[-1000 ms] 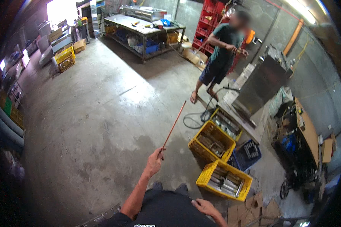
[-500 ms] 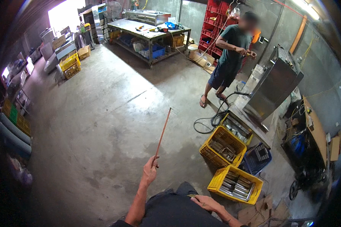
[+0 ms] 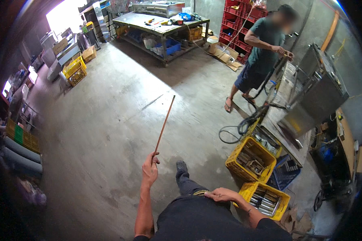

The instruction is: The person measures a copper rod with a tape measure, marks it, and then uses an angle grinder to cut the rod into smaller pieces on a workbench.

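The left hand point(image 3: 150, 172), its grip closed around the near end of a thin copper-coloured rod point(image 3: 164, 125), holds it out over the floor point(image 3: 104, 140), seemingly picked up but not set down, while the right hand point(image 3: 225, 195) is at the dark shirt point(image 3: 205, 219), whether pinching anything I cannot tell.

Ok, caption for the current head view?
Left hand gripping a thin copper-coloured rod, right hand at the black shirt.

There's a thin, straight, coppery rod point(image 3: 163, 125), dark-tipped, slanting forward and slightly right above the floor point(image 3: 100, 132), its near end gripped in the left hand point(image 3: 149, 170). A yellowish strip point(image 3: 200, 193), unclear from here, shows by the right hand point(image 3: 223, 195).
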`<action>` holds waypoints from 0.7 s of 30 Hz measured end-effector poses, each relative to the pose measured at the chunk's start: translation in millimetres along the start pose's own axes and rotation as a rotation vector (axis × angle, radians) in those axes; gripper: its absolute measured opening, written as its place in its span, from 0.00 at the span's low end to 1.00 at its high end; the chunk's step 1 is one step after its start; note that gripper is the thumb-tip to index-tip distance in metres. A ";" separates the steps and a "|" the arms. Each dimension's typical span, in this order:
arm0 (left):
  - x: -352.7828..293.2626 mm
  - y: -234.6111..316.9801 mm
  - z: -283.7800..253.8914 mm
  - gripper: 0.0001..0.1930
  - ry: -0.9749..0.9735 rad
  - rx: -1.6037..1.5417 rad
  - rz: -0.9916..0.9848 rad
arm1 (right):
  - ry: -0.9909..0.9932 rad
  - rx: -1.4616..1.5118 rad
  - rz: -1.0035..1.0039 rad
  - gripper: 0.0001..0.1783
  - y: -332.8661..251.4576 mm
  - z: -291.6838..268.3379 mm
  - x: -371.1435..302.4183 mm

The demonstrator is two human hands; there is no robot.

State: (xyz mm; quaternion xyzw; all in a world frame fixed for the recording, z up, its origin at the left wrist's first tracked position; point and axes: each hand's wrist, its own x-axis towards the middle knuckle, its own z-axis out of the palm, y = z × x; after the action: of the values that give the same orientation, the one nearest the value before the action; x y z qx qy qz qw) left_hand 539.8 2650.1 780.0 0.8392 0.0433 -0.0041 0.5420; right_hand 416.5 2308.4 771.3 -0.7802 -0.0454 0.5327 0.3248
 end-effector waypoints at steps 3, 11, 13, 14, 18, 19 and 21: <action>64.0 -4.2 -27.3 0.14 0.012 0.064 -0.018 | 0.273 0.029 -0.092 0.36 -33.7 -69.2 51.3; 169.1 -51.3 -88.4 0.15 0.034 0.392 0.029 | 0.822 -0.105 -0.642 0.23 -205.4 -270.8 207.9; 195.1 -58.4 -93.0 0.14 -0.029 0.395 -0.054 | 0.825 -0.377 -0.821 0.23 -252.2 -310.2 244.7; 212.1 -61.8 -94.8 0.13 -0.049 0.369 -0.107 | 0.807 -0.505 -0.892 0.22 -278.0 -326.8 256.6; 333.7 -56.3 -93.8 0.08 -0.111 0.152 -0.161 | 0.726 -0.676 -0.853 0.17 -304.2 -391.5 333.8; 366.7 -59.7 -94.8 0.08 -0.116 0.166 -0.131 | 0.706 -0.715 -0.790 0.15 -304.1 -409.1 354.5; 440.0 -75.0 -99.3 0.08 -0.187 0.204 -0.048 | 0.689 -0.738 -0.622 0.11 -304.0 -444.0 395.0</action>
State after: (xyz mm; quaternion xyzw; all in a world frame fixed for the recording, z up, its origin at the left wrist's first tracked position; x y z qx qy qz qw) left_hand 968.3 2801.2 729.0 0.8847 0.0118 -0.0995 0.4552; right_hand 1051.5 2508.1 721.8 -0.9196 -0.3459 0.0776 0.1690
